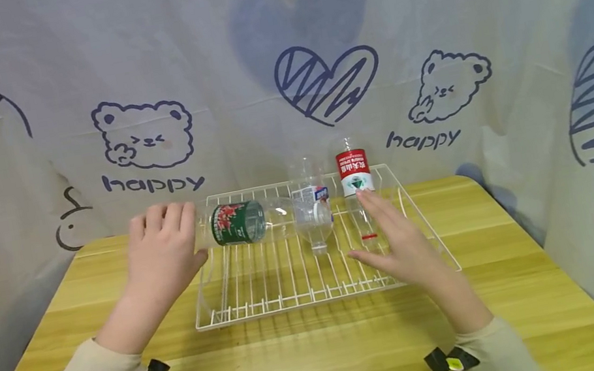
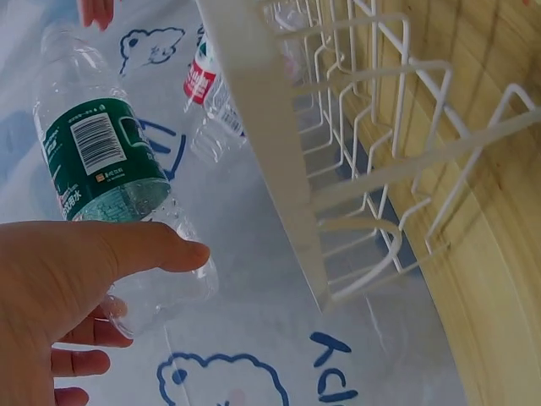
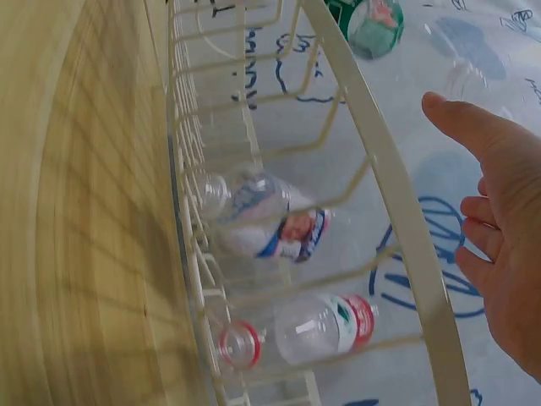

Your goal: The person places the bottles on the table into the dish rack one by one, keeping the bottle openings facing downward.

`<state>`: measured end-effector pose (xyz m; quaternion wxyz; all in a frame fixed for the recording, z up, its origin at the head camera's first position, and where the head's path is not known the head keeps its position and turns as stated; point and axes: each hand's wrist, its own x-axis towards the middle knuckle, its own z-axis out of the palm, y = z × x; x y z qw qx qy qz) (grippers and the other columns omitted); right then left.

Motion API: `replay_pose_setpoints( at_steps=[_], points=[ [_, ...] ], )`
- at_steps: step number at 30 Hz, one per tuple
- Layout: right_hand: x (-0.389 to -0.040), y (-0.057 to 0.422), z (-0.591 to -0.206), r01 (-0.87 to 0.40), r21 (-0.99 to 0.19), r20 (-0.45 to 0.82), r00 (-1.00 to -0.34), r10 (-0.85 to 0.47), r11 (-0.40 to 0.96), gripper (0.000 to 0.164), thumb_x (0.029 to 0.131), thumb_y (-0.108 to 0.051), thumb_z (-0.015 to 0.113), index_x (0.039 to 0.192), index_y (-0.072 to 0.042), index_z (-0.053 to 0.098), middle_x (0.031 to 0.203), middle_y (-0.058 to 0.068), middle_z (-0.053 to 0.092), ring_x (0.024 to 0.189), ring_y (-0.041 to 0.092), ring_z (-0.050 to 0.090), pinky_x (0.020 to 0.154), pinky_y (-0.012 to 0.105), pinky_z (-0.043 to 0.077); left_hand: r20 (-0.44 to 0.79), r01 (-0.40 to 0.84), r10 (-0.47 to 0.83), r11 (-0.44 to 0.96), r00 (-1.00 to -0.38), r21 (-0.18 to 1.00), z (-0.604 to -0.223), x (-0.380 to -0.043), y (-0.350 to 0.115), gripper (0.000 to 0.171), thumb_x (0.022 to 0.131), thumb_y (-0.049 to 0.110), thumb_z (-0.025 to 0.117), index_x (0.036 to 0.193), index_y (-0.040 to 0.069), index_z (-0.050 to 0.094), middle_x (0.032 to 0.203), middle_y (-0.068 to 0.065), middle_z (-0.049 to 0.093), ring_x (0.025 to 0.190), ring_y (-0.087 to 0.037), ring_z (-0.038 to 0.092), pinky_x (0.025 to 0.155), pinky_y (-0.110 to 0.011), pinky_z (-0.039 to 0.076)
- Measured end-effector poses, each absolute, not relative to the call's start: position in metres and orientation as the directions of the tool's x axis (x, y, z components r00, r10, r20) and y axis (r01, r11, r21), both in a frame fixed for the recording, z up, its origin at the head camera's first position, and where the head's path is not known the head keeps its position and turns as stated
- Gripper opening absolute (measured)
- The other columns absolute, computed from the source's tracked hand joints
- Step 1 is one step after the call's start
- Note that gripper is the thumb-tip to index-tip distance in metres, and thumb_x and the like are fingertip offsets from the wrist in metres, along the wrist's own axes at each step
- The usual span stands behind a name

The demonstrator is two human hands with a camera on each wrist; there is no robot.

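My left hand [image 1: 166, 255] grips a clear plastic bottle with a green label [image 1: 238, 224] near its base. The bottle lies sideways in the air over the white wire rack [image 1: 294, 307], its neck pointing right. In the rack, a clear bottle with a white and blue label [image 1: 305, 174] stands neck down, partly behind the green-labelled bottle's neck. To its right, a bottle with a red and white label [image 1: 353, 165] is also neck down. My right hand [image 1: 403, 246] holds nothing, thumb and fingers spread apart, and overlaps the red-labelled bottle's side in the head view.
The rack stands on a yellow wood-grain table [image 1: 316, 361], with table surface in front and at both sides. Pale cloth [image 1: 238, 123] printed with hearts and bears hangs close behind the table and around its sides.
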<state>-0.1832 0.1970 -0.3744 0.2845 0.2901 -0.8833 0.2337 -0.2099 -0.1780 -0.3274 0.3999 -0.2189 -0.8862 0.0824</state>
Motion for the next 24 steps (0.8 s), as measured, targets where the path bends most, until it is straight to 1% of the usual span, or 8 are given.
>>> replay_pose_setpoints(
  at_steps=[5, 7, 12, 15, 19, 24],
  points=[
    [-0.186, 0.18, -0.375, -0.692, -0.229, 0.688, -0.612, -0.389, 0.685, 0.094, 0.074, -0.032, 0.081, 0.15, -0.004, 0.033, 0.152, 0.017, 0.04, 0.139, 0.035, 0.041, 0.111, 0.049, 0.037, 0.684, 0.324, 0.5, 0.866, -0.531, -0.382, -0.327, -0.21, -0.164, 0.066, 0.057, 0.027, 0.086, 0.112, 0.002, 0.059, 0.102, -0.013, 0.063, 0.095, -0.033, 0.054, 0.075, -0.044, 0.041],
    [-0.186, 0.174, -0.375, -0.708, -0.213, 0.705, -0.588, -0.396, 0.673, 0.092, 0.073, -0.029, 0.082, 0.147, -0.001, 0.037, 0.15, 0.019, 0.043, 0.137, 0.036, 0.044, 0.111, 0.048, 0.038, 0.683, 0.32, 0.515, 0.857, -0.518, -0.404, -0.327, -0.21, -0.159, 0.063, 0.058, 0.025, 0.084, 0.112, 0.002, 0.059, 0.101, -0.013, 0.063, 0.095, -0.033, 0.055, 0.075, -0.043, 0.041],
    [-0.188, 0.165, -0.377, -0.734, -0.174, 0.745, -0.534, -0.4, 0.657, 0.086, 0.069, -0.023, 0.084, 0.14, 0.005, 0.044, 0.143, 0.021, 0.05, 0.131, 0.037, 0.049, 0.108, 0.046, 0.042, 0.677, 0.304, 0.548, 0.837, -0.492, -0.456, -0.327, -0.209, -0.148, 0.054, 0.063, 0.018, 0.077, 0.111, 0.003, 0.059, 0.099, -0.011, 0.061, 0.092, -0.029, 0.053, 0.074, -0.039, 0.039],
    [-0.189, 0.162, -0.378, -0.75, -0.151, 0.764, -0.502, -0.405, 0.644, 0.083, 0.069, -0.02, 0.085, 0.138, 0.005, 0.046, 0.14, 0.022, 0.053, 0.129, 0.037, 0.052, 0.108, 0.043, 0.042, 0.682, 0.306, 0.558, 0.83, -0.473, -0.467, -0.327, -0.21, -0.143, 0.049, 0.065, 0.012, 0.071, 0.111, 0.002, 0.059, 0.098, -0.011, 0.061, 0.09, -0.029, 0.051, 0.073, -0.039, 0.038],
    [-0.19, 0.16, -0.378, -0.767, -0.14, 0.774, -0.479, -0.414, 0.627, 0.081, 0.069, -0.017, 0.085, 0.137, 0.005, 0.047, 0.138, 0.022, 0.054, 0.127, 0.037, 0.053, 0.108, 0.041, 0.042, 0.694, 0.306, 0.564, 0.826, -0.447, -0.474, -0.328, -0.211, -0.138, 0.043, 0.068, 0.007, 0.065, 0.11, 0.002, 0.059, 0.097, -0.011, 0.06, 0.09, -0.029, 0.052, 0.073, -0.039, 0.038],
    [-0.191, 0.16, -0.38, -0.772, -0.131, 0.785, -0.464, -0.411, 0.622, 0.079, 0.068, -0.015, 0.086, 0.135, 0.005, 0.05, 0.136, 0.022, 0.056, 0.125, 0.037, 0.056, 0.105, 0.043, 0.045, 0.705, 0.291, 0.563, 0.826, -0.432, -0.482, -0.328, -0.211, -0.132, 0.037, 0.071, 0.005, 0.063, 0.108, 0.004, 0.059, 0.095, -0.01, 0.059, 0.088, -0.027, 0.051, 0.072, -0.037, 0.037]
  ],
)
